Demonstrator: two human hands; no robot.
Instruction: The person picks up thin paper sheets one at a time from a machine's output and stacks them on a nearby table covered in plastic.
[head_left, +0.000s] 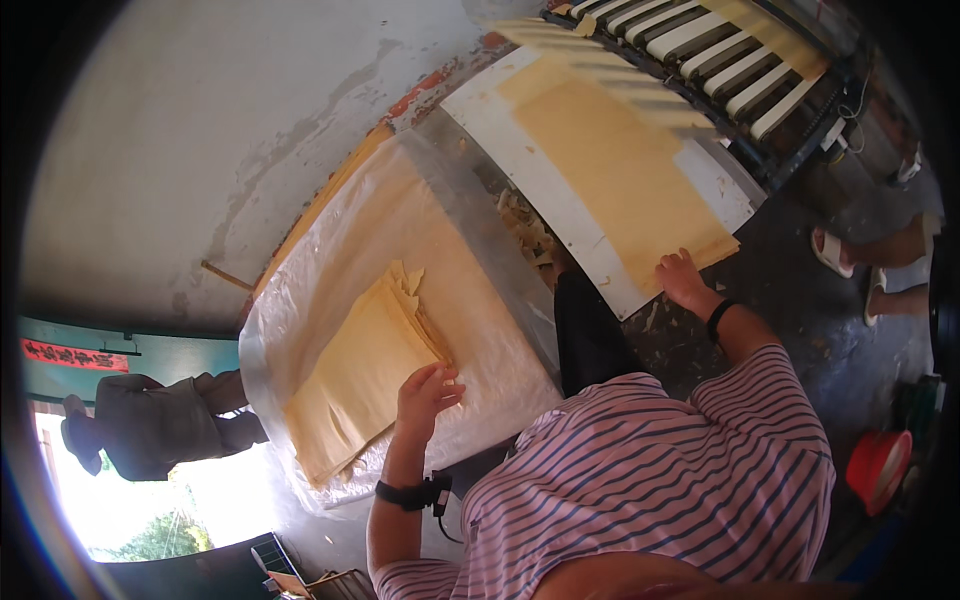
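My left hand (431, 397) is at the near right edge of a stack of thin tan sheets (352, 360), fingers partly curled; whether it grips one cannot be told. That stack has a ragged, torn edge and lies on a plastic-covered pile (495, 337). My right hand (681, 279) rests at the near end of another stack of tan sheets (600, 150), on a white board (555, 180); its fingertips are over the edge, and their hold is unclear. At the far end of this stack, a blurred tan sheet (592, 67) spans the space towards the belt machine.
A machine with several white belts (679, 34) stands at the upper right. Torn scraps (525, 225) lie between the two stacks. A person (154, 427) stands at the left; another person's feet (832, 251) show at the right. A red basin (877, 469) sits lower right.
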